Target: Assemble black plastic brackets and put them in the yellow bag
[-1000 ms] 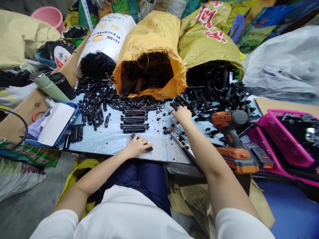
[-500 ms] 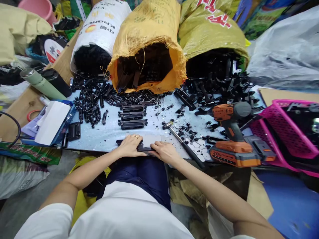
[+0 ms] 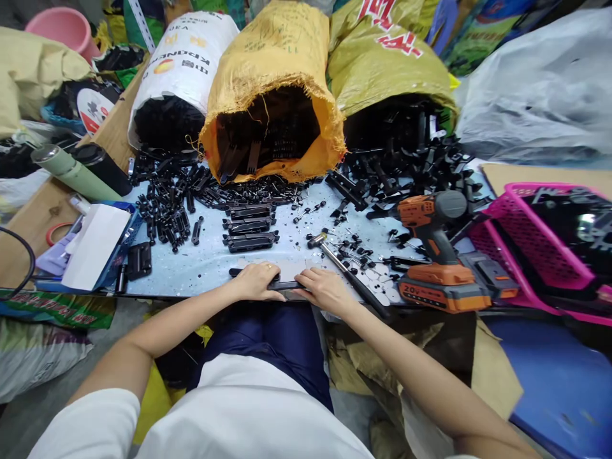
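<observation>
At the table's front edge, my left hand [image 3: 258, 280] and my right hand [image 3: 324, 288] are closed on a long black plastic part [image 3: 285, 286], one at each end. Part of it is hidden under my fingers. A grey plate [image 3: 290, 270] lies flat just behind it. Beyond my hands, several similar black assembled parts [image 3: 250, 241] sit in a stacked row. To the right of my right hand a hammer [image 3: 348, 273] lies slantwise, its head pointing away from me. Small black-capped pins [image 3: 357, 250] are scattered beside the hammer.
An orange cordless drill [image 3: 437, 255] stands on its battery at right, beside a pink basket [image 3: 549, 248]. An orange sack [image 3: 272, 70], a white sack [image 3: 184, 64] and an olive sack [image 3: 387, 70] line the back. Small black pieces [image 3: 172, 210] are heaped at left, near a blue tray [image 3: 119, 255].
The view has shifted slightly. Both hands stay on the black part at the table edge, and the part looks flatter and lower between them than before.
</observation>
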{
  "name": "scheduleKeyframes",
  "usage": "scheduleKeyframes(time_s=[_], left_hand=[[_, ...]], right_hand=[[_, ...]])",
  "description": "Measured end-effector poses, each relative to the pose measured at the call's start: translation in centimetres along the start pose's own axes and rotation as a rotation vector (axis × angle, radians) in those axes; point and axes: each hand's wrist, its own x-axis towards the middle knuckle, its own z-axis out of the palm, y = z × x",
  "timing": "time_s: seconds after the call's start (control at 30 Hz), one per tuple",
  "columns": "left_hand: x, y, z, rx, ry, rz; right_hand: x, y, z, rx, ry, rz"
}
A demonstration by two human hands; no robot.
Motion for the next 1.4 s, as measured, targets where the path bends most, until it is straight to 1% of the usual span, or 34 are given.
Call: scheduleKeyframes(time_s=[0.07,0.1,0.17,0.2,0.27,0.3,0.33,0.37,0.43,0.5,0.53,0.6,0.67,0.73,0.8,0.83,0.9,1.0,1.07,1.13,1.2,1.27,1.33,1.4], left_hand=[[3.9,-0.1,-0.5,0.031,0.012,0.008],[6.2,-0.3,-0.7,0.049,0.042,-0.042],[11.1,-1.1,-1.0,0.079,0.069,-0.208],[13.3,-1.5,-1.1,0.086,0.055,-0.270],[16.5,-2.2,-1.0,0.085,0.004,-0.325],[17.4,-2.3,-1.0,0.083,-0.013,-0.331],[17.8,-2.3,-0.9,0.085,-0.022,-0.331],[17.6,-2.3,-1.0,0.089,-0.018,-0.325],[15.6,-2.1,-1.3,0.084,0.023,-0.302],[12.0,-2.1,-2.2,0.041,0.125,-0.290],[9.7,-2.3,-2.8,0.007,0.192,-0.296],[4.8,-2.8,-3.8,-0.054,0.313,-0.341],[0.2,-3.4,-4.5,-0.081,0.354,-0.364],[-3.2,-3.7,-4.6,-0.077,0.307,-0.366],[-5.2,-3.7,-4.4,-0.036,0.227,-0.362],[-5.7,-3.5,-4.3,-0.006,0.189,-0.358],[-5.9,-3.1,-4.3,0.060,0.128,-0.339],[-5.2,-2.7,-4.3,0.154,0.054,-0.269],[-4.8,-2.8,-3.7,0.200,0.042,-0.229],[-4.7,-3.2,-2.6,0.206,0.083,-0.213],[-5.1,-3.8,-1.0,0.185,0.170,-0.184],[-5.9,-4.3,0.2,0.179,0.254,-0.133],[-6.7,-4.4,0.9,0.201,0.304,-0.107],[-7.4,-4.1,1.0,0.234,0.328,-0.124]], right_hand=[[-1.0,1.1,1.0,0.053,0.027,0.010],[-1.3,1.6,1.4,0.075,0.041,0.018],[-1.3,2.9,1.7,0.100,0.081,0.049],[-0.8,3.9,1.6,0.101,0.110,0.085],[1.0,6.4,1.3,0.076,0.168,0.204],[2.3,7.9,1.2,0.052,0.186,0.274],[3.7,9.6,1.1,0.024,0.192,0.342],[5.3,11.4,1.1,-0.006,0.181,0.399],[8.3,14.5,1.5,-0.049,0.127,0.455],[10.5,16.7,2.1,-0.048,0.063,0.447],[11.1,17.3,2.4,-0.035,0.038,0.437],[11.5,17.5,2.9,-0.001,0.012,0.429],[10.8,16.8,3.1,0.020,0.005,0.434],[9.5,15.4,2.9,0.054,0.032,0.423],[8.0,13.6,2.2,0.128,0.103,0.372],[7.4,12.6,1.8,0.175,0.141,0.338],[6.4,10.5,0.6,0.264,0.191,0.279],[5.6,7.4,-1.1,0.359,0.176,0.212],[5.3,5.5,-1.9,0.416,0.143,0.182],[5.0,3.9,-2.3,0.472,0.100,0.205],[4.6,2.7,-2.4,0.520,0.041,0.246],[4.4,1.9,-2.3,0.539,-0.026,0.256],[4.3,1.1,-2.5,0.496,-0.084,0.239],[4.4,0.3,-2.9,0.396,-0.143,0.195]])
